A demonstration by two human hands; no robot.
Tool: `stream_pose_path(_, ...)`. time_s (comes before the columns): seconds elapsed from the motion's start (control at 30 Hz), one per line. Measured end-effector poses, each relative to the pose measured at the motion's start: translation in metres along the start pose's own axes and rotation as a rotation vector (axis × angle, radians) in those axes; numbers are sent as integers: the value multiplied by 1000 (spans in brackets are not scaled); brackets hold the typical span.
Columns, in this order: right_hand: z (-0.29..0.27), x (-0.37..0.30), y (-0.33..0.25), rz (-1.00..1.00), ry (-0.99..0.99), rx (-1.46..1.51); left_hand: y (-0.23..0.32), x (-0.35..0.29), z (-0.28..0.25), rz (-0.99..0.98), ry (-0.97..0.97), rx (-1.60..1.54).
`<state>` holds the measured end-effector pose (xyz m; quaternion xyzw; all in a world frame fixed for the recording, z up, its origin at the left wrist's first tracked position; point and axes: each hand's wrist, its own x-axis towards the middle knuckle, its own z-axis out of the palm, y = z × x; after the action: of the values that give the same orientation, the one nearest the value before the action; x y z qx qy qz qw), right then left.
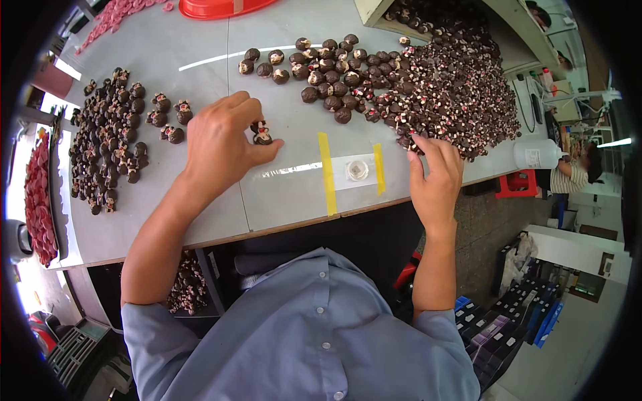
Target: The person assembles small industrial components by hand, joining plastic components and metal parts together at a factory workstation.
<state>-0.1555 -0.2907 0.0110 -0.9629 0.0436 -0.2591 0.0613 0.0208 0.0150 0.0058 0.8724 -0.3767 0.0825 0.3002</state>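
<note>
My left hand [224,130] is closed around a small dark brown figurine [262,134] with a cream face, held between fingers and thumb just over the table. My right hand [436,175] reaches the near edge of a big heap of small brown, cream and red pieces [445,83]. Its thumb and fingertips come together there, and what they pinch is too small to make out. Between the hands, a small clear round dish [357,171] sits on white paper, with yellow tape strips [327,175] on either side.
Round brown balls [332,103] lie left of the heap. Assembled figurines [107,144] cluster at the far left, beside a tray of red pieces [40,200]. A red basin [224,8] stands at the back. On the right are a white bottle [537,155] and a person in stripes [570,176].
</note>
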Motion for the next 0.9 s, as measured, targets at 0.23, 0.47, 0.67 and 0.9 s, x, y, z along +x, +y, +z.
stream_pose_path(0.23, 14, 3, 9, -6, -16, -74, -31, -16, -42, -176, -6, 413)
stream_pose_path(0.47, 0, 6, -6, -28, -157, 127, -20, -19, -41, -114, 55, 508)
stream_pose_path(0.67, 0, 10, -4, -1, -119, 21, 23, 24, 19, 202, -3, 103)
stream_pose_path(0.9, 10, 8, -11, -93, -119, 115, 43, 60, 59, 397, -34, 147)
